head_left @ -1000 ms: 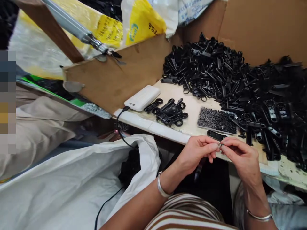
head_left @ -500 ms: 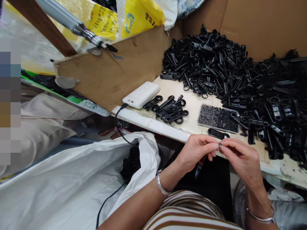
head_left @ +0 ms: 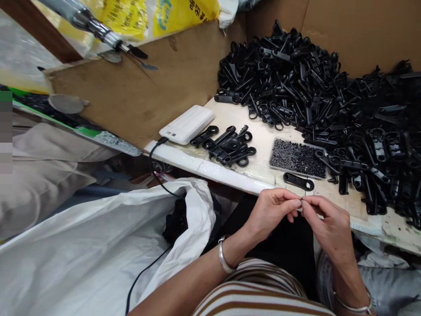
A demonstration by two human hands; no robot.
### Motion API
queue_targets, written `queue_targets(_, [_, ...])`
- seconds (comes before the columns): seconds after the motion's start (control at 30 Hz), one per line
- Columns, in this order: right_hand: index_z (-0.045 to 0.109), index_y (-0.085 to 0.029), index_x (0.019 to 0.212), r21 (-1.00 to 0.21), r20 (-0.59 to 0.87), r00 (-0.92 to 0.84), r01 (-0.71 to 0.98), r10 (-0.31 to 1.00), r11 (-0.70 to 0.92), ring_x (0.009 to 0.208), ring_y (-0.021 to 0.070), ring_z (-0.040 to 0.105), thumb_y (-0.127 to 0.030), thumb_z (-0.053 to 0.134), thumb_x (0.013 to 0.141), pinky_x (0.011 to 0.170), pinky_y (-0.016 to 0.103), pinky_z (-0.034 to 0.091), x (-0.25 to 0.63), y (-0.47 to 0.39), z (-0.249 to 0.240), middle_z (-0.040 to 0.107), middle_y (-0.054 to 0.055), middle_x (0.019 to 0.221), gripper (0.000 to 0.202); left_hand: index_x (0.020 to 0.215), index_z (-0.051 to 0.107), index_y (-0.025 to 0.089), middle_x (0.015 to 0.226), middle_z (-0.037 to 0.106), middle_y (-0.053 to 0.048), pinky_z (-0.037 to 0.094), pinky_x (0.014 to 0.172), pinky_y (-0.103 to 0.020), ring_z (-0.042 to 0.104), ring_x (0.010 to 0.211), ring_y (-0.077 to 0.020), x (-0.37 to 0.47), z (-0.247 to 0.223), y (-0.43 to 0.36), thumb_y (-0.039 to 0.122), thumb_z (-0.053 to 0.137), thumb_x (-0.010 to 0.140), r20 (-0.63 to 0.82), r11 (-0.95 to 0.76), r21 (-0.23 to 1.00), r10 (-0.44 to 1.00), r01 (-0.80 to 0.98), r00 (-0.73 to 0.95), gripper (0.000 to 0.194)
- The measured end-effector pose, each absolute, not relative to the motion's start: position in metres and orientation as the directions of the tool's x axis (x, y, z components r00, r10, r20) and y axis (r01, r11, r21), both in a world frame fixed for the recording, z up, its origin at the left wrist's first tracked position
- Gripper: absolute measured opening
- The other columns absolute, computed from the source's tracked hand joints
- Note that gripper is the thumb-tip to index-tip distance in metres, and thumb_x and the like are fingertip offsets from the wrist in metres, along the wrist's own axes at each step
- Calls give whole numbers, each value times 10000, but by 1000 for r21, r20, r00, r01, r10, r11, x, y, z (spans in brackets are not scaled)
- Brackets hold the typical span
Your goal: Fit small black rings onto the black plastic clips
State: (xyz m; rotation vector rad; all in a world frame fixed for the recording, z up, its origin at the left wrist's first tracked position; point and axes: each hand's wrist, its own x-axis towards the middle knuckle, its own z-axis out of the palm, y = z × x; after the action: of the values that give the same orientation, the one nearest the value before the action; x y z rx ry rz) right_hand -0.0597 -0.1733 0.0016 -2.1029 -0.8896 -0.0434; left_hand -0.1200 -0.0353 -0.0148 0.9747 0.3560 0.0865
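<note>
My left hand [head_left: 268,213] and my right hand [head_left: 331,226] meet at their fingertips in front of the table edge. Both pinch a tiny dark piece [head_left: 301,199], mostly covered by the fingers and too small to name. Just beyond them, a single black plastic arm with ringed ends [head_left: 297,181] lies on the tabletop. Behind that arm is a shallow clear tray [head_left: 285,170] filled with tiny black and grey parts. A small heap of similar black arms [head_left: 232,147] rests to the left.
Black plastic parts [head_left: 289,83] form a large pile at the back and right. A white box-shaped device [head_left: 187,125] with a cable lies beside a wooden board [head_left: 144,96]. A grey powered tool [head_left: 98,30] hangs upper left. An open white sack [head_left: 82,250] stands lower left.
The camera view has shifted slightly, so the table things sit farther left and up. My hands keep the same pinch, a little lower relative to the black arm, which now shows whole.
</note>
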Motion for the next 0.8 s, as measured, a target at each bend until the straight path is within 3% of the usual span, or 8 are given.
queue_targets(0.17, [654,-190,740,-757,223,836,472,501,-452,495,129,581,-300,574,853,484,215,486,-61,-174,-13,643,7,609,176,716,687,96,540,603,4,433,478,-196,518,463,-76,-122,-30,-42,383,784,660,-299,538,832,226,137,927,309])
queue_targets(0.33, [663,-181,750,-840,138,879,348,457,-416,488,128,580,-315,604,833,476,214,475,-58,-175,-19,636,4,599,169,799,712,97,577,608,3,449,504,-190,528,493,-77,-121,-31,-42,325,706,746,-253,436,891,249,125,935,235])
queue_targets(0.43, [666,-171,777,-892,50,889,245,455,-380,469,124,558,-325,627,835,461,213,455,-54,-181,-18,617,-1,574,170,937,724,116,639,638,-4,461,522,-187,539,509,-75,-123,-28,-38,284,625,835,-161,232,967,220,109,962,219])
queue_targets(0.53, [664,-161,792,-919,6,906,172,423,-355,470,129,550,-340,642,833,475,226,461,-49,-189,-18,604,0,552,185,987,709,142,783,692,-33,508,621,-214,607,635,-106,-121,-26,-31,232,558,899,117,-187,980,265,-69,957,196])
queue_targets(0.6, [668,-157,803,-915,21,924,173,383,-366,474,131,548,-347,647,828,483,232,463,-44,-193,-18,607,2,556,193,957,694,147,910,705,-58,520,762,-264,632,813,-145,-116,-26,-24,190,512,928,383,-544,816,256,-195,888,189])
queue_targets(0.67, [672,-158,807,-887,71,933,221,353,-405,494,134,558,-349,645,823,496,234,467,-38,-195,-19,617,5,579,194,937,676,150,1024,691,-78,495,839,-324,603,949,-186,-108,-26,-17,176,485,944,529,-814,548,157,-195,834,193])
queue_targets(0.73, [673,-165,799,-833,139,924,304,357,-462,524,139,575,-340,630,826,519,237,472,-31,-196,-21,625,6,604,182,912,659,147,1086,671,-88,471,810,-350,577,984,-215,-99,-26,-12,166,479,944,533,-939,312,48,-143,845,184])
queue_targets(0.8, [672,-174,785,-761,204,897,398,393,-512,544,140,581,-318,609,835,542,240,472,-25,-196,-22,632,5,627,165,866,641,138,1113,657,-93,446,778,-356,564,996,-234,-92,-28,-8,157,484,939,493,-977,165,-34,-132,869,174])
